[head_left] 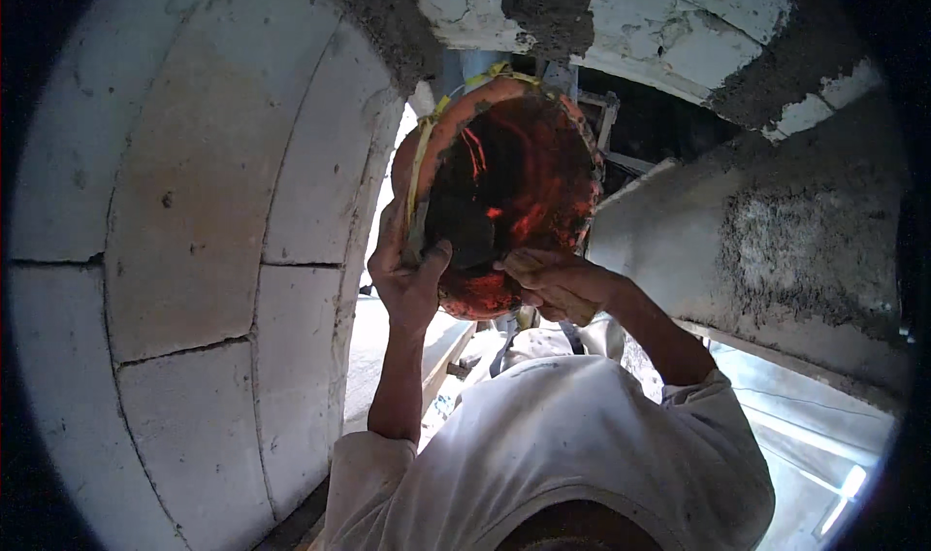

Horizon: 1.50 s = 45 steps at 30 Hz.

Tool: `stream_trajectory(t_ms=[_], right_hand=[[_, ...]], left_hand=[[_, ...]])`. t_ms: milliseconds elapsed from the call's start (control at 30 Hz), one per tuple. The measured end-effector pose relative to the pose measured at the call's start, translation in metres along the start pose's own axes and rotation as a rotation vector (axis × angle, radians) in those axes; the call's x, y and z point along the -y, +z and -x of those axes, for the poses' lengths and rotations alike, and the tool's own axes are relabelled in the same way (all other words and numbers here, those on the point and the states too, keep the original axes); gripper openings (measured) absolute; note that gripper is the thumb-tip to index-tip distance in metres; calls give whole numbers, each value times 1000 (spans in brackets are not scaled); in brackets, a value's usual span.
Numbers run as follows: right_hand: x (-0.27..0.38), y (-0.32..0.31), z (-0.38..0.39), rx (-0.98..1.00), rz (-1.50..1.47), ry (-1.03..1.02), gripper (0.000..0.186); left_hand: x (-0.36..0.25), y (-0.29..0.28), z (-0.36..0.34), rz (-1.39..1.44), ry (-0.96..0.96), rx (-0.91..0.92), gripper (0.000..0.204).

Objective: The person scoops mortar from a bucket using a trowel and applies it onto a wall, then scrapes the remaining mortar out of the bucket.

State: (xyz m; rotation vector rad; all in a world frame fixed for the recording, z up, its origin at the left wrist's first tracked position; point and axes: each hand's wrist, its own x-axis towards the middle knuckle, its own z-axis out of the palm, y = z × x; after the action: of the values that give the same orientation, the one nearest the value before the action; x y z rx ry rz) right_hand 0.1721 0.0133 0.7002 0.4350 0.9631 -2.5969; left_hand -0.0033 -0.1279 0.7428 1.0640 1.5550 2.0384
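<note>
An orange-red bucket (pixel 516 90) is held up in front of me with its mouth toward my view. Its rim is crusted with grey, and a yellow band (pixel 423 158) runs along the left edge. My left hand (pixel 409 284) grips the bucket's lower left rim, thumb over the edge. At the lower right of the mouth, my right hand (pixel 562 281) is closed, fingers bent together. What it holds is hidden; a dark flat patch (pixel 471 233) shows just beyond its fingertips inside the bucket, either mortar or a blade, I cannot tell which.
A pale block wall (pixel 194 182) rises close on the left. Blocks with smears of dark mortar (pixel 549 13) cross overhead. To the right stands a rough grey panel (pixel 756 241), partly coated. A lit strip (pixel 842 498) glows at the lower right.
</note>
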Motion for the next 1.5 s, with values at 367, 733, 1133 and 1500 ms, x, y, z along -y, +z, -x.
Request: stream_trajectory(t_ms=[367,733,1133,1500], right_hand=[[-22,19,3,-292,18,-255,35],[3,57,18,-218,-228,-529,38],[83,178,68,256,-435,-1280,40],[214,255,127,-1507,655,-2785,51]], left_hand=[[15,-7,-13,377,-193,-288,62],[9,-9,-64,275,-362,-178,55],[-10,-103,-128,225,-585,57,55],[6,-121,-128,255,-448,235,57]])
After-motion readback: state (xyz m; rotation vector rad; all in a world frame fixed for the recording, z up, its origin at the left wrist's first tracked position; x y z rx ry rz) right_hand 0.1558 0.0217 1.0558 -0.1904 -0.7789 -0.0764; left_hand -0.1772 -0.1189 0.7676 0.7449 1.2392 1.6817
